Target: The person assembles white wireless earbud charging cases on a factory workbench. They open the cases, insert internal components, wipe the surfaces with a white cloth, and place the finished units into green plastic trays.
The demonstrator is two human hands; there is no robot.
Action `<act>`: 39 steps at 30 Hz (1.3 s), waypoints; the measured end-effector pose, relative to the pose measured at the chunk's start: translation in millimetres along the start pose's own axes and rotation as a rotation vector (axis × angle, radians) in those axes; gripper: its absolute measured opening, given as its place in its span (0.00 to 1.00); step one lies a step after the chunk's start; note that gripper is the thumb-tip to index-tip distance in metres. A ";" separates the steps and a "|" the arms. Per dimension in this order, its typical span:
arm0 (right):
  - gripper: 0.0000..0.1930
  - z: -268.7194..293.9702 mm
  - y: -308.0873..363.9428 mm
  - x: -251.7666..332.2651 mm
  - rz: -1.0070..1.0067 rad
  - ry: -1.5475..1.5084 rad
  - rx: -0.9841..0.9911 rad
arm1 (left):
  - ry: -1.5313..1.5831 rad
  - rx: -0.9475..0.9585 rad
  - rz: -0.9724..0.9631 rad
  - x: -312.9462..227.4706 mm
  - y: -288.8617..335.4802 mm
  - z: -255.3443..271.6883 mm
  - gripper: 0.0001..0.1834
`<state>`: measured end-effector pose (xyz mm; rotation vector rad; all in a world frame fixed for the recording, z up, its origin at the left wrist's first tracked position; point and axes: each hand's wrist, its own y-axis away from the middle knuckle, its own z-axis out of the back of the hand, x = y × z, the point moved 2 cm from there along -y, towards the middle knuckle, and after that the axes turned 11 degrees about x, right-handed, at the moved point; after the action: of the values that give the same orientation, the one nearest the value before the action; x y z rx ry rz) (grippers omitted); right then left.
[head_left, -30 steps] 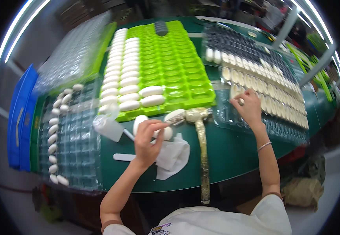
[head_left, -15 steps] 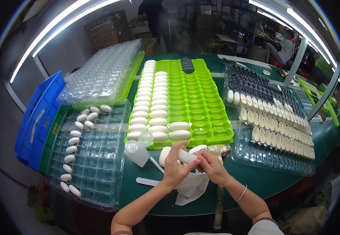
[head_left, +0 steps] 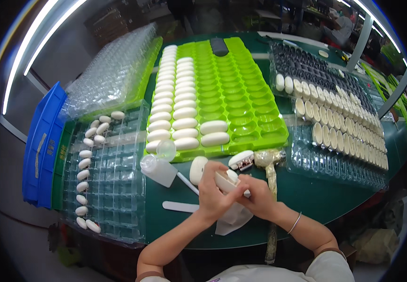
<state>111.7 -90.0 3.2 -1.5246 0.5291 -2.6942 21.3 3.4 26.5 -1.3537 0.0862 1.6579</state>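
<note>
Above the near edge of the green table, my left hand (head_left: pixel 214 191) grips a white oval shell (head_left: pixel 225 182) from the left, fingers closed round it. My right hand (head_left: pixel 258 196) pinches its right end, and the fingers hide part of it. A white cloth (head_left: pixel 232 223) lies below the hands. Just beyond my left hand rests a white rounded piece (head_left: pixel 197 169). Another white oval piece (head_left: pixel 240 159), with small reddish-brown parts showing along its lower side, lies beside the tape-wrapped hammer (head_left: pixel 271 163).
A clear squeeze bottle (head_left: pixel 162 170) and a flat white stick (head_left: pixel 177 206) lie left of my hands. Beyond stands a lime-green tray (head_left: pixel 208 150) partly filled with white ovals. Clear trays (head_left: pixel 119 188) flank it, the right tray (head_left: pixel 307 157) holding cream and dark shells. Blue bins (head_left: pixel 41 155) stand far left.
The view has tipped downward, so the table appears higher. The shell has turned in my hands, with its edge now showing. The oval piece by the hammer has come more into sight.
</note>
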 end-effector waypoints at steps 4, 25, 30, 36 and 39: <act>0.09 4.3 2.8 -6.9 -0.083 -0.653 0.133 | 0.504 0.149 0.288 13.8 1.1 8.2 0.20; 0.11 11.6 3.1 -7.0 0.044 -0.777 0.014 | 1.023 0.329 0.593 24.6 4.0 -11.0 0.25; 0.10 17.2 2.3 -5.7 0.049 -0.563 -0.022 | 0.923 0.395 0.677 29.0 15.5 -23.0 0.21; 0.09 17.6 1.0 -8.4 0.076 -0.491 -0.052 | 0.598 0.355 0.344 31.8 11.3 -19.7 0.17; 0.08 22.0 1.0 -10.0 -0.072 -0.591 -0.035 | 0.506 0.372 0.158 21.6 9.3 -13.2 0.15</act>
<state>135.1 -95.6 5.0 -2.2454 0.4952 -2.1091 26.0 3.9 0.0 -1.4656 0.7752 1.3014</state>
